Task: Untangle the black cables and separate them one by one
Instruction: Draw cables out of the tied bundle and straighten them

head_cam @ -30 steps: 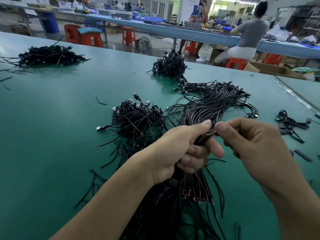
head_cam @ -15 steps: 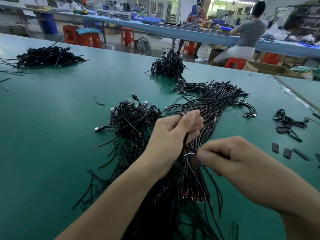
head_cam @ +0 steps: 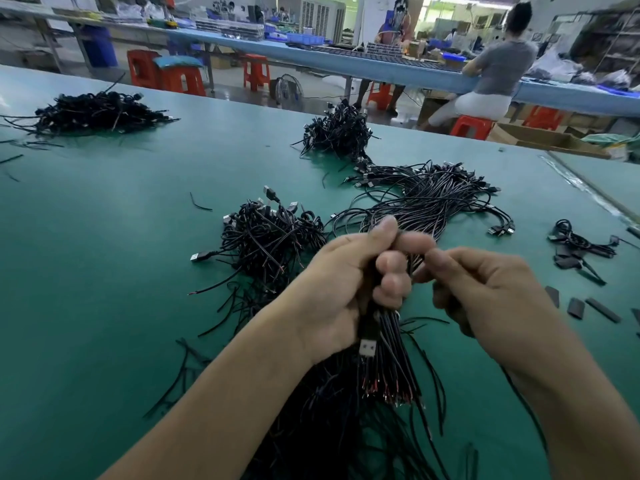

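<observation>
Black cables in a tangled heap [head_cam: 270, 244] lie left on the green table [head_cam: 104, 271]. At centre the left hand [head_cam: 343, 292] grips the cable bundle [head_cam: 394, 358], bare ends hanging near. The right hand [head_cam: 491, 299] curls at its top; blur hides any pinch. Likely step: singling one cable, then drawing it clear rightward.

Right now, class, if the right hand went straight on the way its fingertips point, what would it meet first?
Probably the left hand, whose curled fingers grip the cable bundle; the right hand points leftward at them from close by, though depth is unclear.
</observation>
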Demonstrator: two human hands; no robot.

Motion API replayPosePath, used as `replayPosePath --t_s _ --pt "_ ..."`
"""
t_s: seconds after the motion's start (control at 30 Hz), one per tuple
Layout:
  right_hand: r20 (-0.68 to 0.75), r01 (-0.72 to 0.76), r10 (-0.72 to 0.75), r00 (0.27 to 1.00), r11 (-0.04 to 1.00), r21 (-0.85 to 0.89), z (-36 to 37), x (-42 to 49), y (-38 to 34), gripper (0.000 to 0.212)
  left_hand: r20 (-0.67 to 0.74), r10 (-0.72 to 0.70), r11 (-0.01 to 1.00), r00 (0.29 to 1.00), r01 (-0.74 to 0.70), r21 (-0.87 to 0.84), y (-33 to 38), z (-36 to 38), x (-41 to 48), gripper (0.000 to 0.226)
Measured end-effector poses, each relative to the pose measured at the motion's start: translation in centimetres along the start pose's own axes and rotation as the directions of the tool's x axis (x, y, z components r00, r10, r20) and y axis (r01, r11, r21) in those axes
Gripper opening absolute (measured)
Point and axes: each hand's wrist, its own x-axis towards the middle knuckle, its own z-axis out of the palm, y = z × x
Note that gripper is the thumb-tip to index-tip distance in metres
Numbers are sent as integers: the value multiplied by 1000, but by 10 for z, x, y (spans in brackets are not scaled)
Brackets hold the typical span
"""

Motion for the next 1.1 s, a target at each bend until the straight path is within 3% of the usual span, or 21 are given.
replayPosePath --t_s 0.07,0.13,0.23,0.3,0.4,0.5,0.57,0.63,0.77,0.87,1.03,1.1 --pt "100 -6 21 995 989 -145 4 -1 0 19 -27 103 985 994 -106 -137 2 0 2 33" --pt "269 45 27 963 965 -260 10 -4 -2 20 -107 211 967 972 -223 -120 -2 -3 6 33" --pt "436 145 30 899 921 -361 12 -9 -10 21 -227 381 912 896 -324 249 -11 -9 10 23" --pt "442 197 -25 897 917 -347 7 -11 -14 22 -202 433 779 878 -253 574 -15 -15 9 19" --pt "266 214 -129 955 924 -317 -6 -9 -13 14 -113 213 661 970 -58 748 -17 -12 3 28" --pt "72 158 -146 987 969 -191 -15 -6 -10 8 -64 -55 782 996 83 618 -16 -1 -3 43" --pt "-17 159 -161 987 984 -75 -17 -5 -7 26 -37 -116 802 993 116 587 -14 1 -5 48" --pt "-71 177 -177 982 984 -7 -15 -4 -7 30 -45 -131 808 990 132 574 -11 2 -6 50" --pt "-38 99 -96 995 989 114 -11 -3 -5 31 4 -149 937 989 140 319 -3 5 -7 50" --pt "22 15 -18 1000 990 138 -9 -3 -6 25 37 -118 981 992 111 160 3 5 -7 51" --pt "147 12 -28 989 994 109 -3 -5 -6 12 -29 -61 994 998 63 90 5 3 -5 53" --pt "156 36 -55 986 992 120 -4 -5 -6 16 -25 -70 991 997 73 112 7 1 -5 54"
